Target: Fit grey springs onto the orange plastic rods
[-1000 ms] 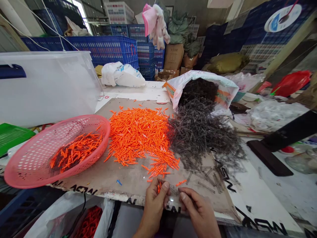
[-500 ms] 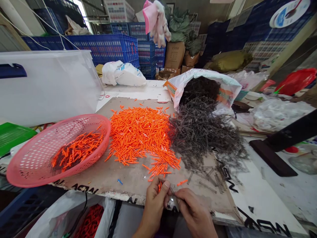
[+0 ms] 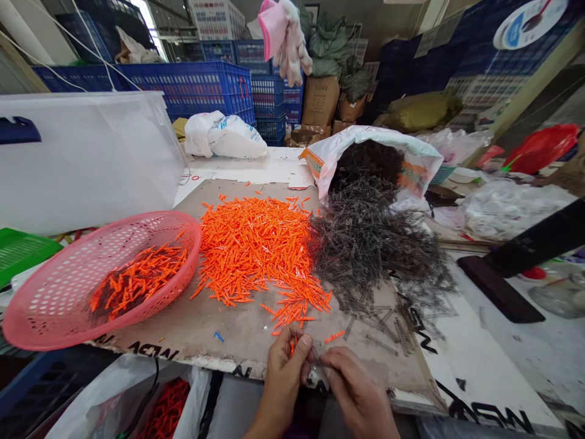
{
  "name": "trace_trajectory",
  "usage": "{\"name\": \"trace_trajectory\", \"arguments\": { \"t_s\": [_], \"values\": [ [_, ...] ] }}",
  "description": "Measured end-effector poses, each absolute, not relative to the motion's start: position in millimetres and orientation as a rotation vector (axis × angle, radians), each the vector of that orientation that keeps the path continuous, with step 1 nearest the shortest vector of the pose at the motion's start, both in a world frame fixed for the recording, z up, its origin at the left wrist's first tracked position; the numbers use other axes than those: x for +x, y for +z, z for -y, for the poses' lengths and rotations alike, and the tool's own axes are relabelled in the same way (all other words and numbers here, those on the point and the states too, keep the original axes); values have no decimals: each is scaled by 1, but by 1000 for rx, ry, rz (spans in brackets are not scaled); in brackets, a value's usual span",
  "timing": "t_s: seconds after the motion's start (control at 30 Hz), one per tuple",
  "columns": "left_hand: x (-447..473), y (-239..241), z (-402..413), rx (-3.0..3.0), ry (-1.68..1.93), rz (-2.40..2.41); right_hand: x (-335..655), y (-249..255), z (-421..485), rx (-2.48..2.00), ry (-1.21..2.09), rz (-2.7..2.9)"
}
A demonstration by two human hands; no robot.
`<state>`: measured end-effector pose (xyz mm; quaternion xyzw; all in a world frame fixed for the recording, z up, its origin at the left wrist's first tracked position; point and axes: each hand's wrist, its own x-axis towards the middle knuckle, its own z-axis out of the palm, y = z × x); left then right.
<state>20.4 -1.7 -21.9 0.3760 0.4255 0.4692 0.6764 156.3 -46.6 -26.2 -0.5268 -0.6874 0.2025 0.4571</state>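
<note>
**Orange pin [image 3: 292, 347] pinched in left hand [image 3: 281, 372], just in front of the orange pile [image 3: 256, 250]**

Pink basket [image 3: 59, 299] sits just left of the pile, part-filled with the same orange pieces. Left hand is at the pile's near edge, thumb and fingers closed on one pin. Right hand [image 3: 356, 390] is in front of the pile's right end, fingertips closed on what looks like a thin grey spring [image 3: 316, 355]; too small to be sure. Spring heap [image 3: 370, 244] butts against the pile's right side, spilling from a white sack [image 3: 365, 143] behind it.

Risks, as judged: both parts are tiny and held past the front lip of the cardboard [image 3: 183, 329] under the pile, so a slipped pinch likely drops them off. The heaps touch, so pins and springs can mix. Springs tangle and may lift in clumps.
</note>
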Motion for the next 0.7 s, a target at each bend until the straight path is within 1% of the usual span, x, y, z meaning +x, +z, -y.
{"name": "trace_trajectory", "arguments": {
  "t_s": [0.17,0.37,0.5,0.7],
  "values": [
    [20,-20,2,847,1038,-974,155,-43,53,-1491,559,1470],
    [20,-22,2,842,1028,-975,154,-42,51,-1506,629,1409],
    [20,-19,2,819,1033,-970,152,-34,46,-1486,573,1430],
    [21,-14,3,798,1050,-965,151,-32,41,-1432,449,1604]
  ]
}}
